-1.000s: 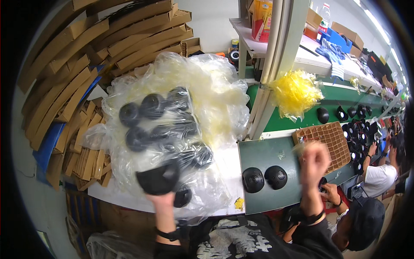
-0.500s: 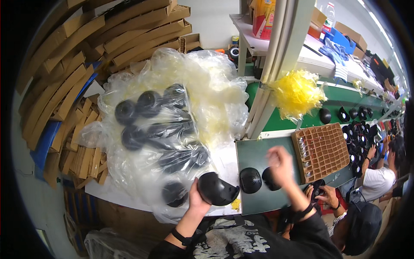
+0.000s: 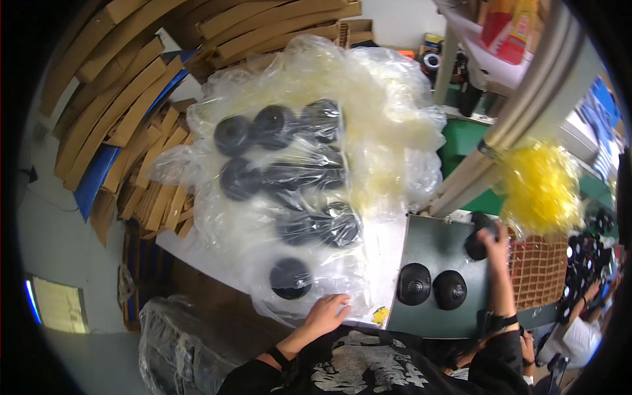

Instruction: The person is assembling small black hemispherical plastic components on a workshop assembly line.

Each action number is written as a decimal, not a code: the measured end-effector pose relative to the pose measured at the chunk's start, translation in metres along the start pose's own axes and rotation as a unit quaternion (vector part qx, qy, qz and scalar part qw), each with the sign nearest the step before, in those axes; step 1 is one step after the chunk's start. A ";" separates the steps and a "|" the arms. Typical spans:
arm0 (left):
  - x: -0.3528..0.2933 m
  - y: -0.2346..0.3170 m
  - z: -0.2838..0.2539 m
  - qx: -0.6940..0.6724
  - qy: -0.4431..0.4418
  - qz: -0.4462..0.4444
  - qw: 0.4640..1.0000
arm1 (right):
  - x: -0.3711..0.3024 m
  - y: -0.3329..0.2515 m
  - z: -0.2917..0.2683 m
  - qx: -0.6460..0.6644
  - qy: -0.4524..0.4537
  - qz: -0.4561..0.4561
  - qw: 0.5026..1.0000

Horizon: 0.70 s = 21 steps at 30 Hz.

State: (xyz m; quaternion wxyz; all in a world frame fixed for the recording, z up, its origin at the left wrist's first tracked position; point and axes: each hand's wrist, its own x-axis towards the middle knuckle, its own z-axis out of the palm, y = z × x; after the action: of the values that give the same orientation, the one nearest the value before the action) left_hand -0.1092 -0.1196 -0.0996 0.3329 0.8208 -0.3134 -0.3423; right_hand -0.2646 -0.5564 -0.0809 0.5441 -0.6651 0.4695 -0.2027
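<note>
My right hand (image 3: 495,240) grips a black dome-shaped shell (image 3: 478,236) over the far part of the dark green work surface (image 3: 434,240). Two more such domes stand closer to me: a left dome (image 3: 415,284) and a right dome (image 3: 450,289), both with small perforations. My left hand (image 3: 328,314) holds nothing, its fingers partly stretched out beside the clear plastic bag (image 3: 349,284). Near that hand lies another black dome (image 3: 289,278) on the plastic. Several black domes (image 3: 273,125) rest farther off under the crumpled clear film.
A cardboard divider tray (image 3: 536,266) sits right of my right arm. Yellow plastic strips (image 3: 540,187) hang from a pale post (image 3: 490,148). Stacked flat cardboard (image 3: 118,85) rises at the left. People work at the far right, among more black parts (image 3: 582,263).
The dome that was in my left hand is gone from it. My right hand, empty and blurred before, now grips a dome farther away. The whole view has shifted, moving the scene rightward.
</note>
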 end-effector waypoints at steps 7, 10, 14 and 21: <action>-0.031 -0.046 -0.043 0.278 0.215 -0.026 0.936 | 0.211 0.149 -0.079 -0.281 0.095 -0.020 0.955; -0.026 -0.052 -0.043 0.292 0.259 -0.031 0.920 | 0.249 0.195 -0.080 -0.430 0.112 -0.023 0.896; -0.016 -0.061 -0.043 0.322 0.271 -0.039 0.906 | 0.272 0.226 -0.059 -0.532 0.143 -0.077 0.831; -0.004 -0.081 -0.036 0.254 0.262 -0.041 0.930 | 0.261 0.237 -0.073 -0.623 0.313 -0.254 0.671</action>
State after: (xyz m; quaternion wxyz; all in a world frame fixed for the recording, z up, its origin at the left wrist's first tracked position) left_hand -0.0603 -0.0572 -0.1399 0.1693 0.9506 -0.2575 -0.0370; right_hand -0.2926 -0.8080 -0.3367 -0.2477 -0.8408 0.4425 -0.1893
